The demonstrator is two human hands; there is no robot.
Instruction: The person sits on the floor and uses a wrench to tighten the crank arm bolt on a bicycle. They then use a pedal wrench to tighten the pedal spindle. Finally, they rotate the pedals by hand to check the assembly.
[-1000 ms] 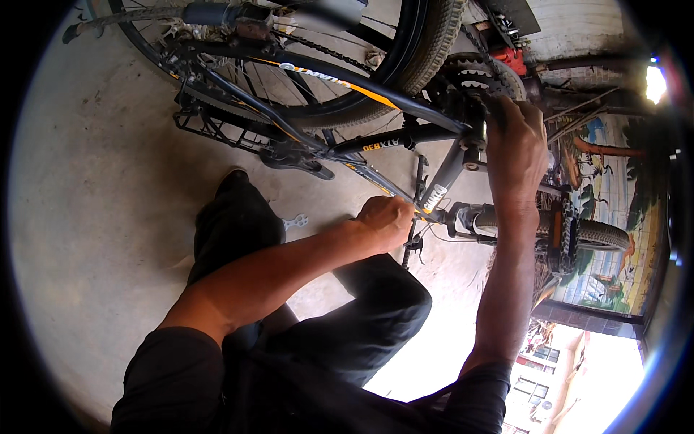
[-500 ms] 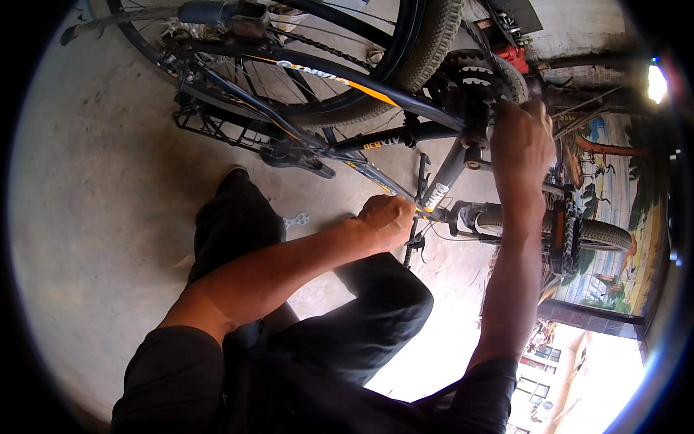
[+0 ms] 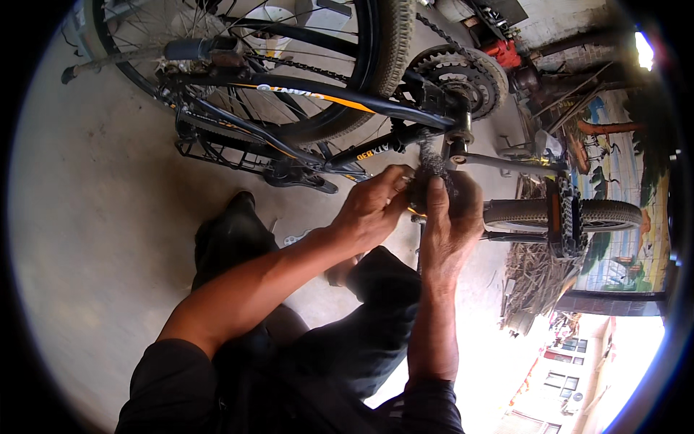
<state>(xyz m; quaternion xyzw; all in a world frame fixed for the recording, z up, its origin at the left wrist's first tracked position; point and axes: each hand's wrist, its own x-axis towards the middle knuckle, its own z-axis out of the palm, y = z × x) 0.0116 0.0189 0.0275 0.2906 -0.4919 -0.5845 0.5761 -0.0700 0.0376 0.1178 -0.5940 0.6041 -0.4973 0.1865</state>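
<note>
A black bicycle frame (image 3: 405,108) with orange trim is turned over in front of me, its saddle (image 3: 300,177) down by the floor. My right hand (image 3: 452,210), fingers curled, grips a dark object with a grey, bristly-looking patch (image 3: 434,155); its kind is unclear. Close beside it, my left hand (image 3: 376,202) is closed, fingertips at the same dark object, and what they pinch cannot be made out. Just beyond both hands are the bottom bracket (image 3: 459,135), a crank arm (image 3: 506,164) with its pedal (image 3: 567,217), and the toothed chainrings (image 3: 477,76).
The rear wheel (image 3: 387,65) stands at the top, with a kickstand (image 3: 108,64) to its left. The front wheel (image 3: 611,213) is at the right, near a pile of sticks (image 3: 535,286). A flat metal wrench (image 3: 295,237) lies on the floor by my leg.
My right hand has left the chainring area and come down and left, beside my left hand. The left hand has risen slightly. The chainrings are now uncovered, and the view has shifted.
</note>
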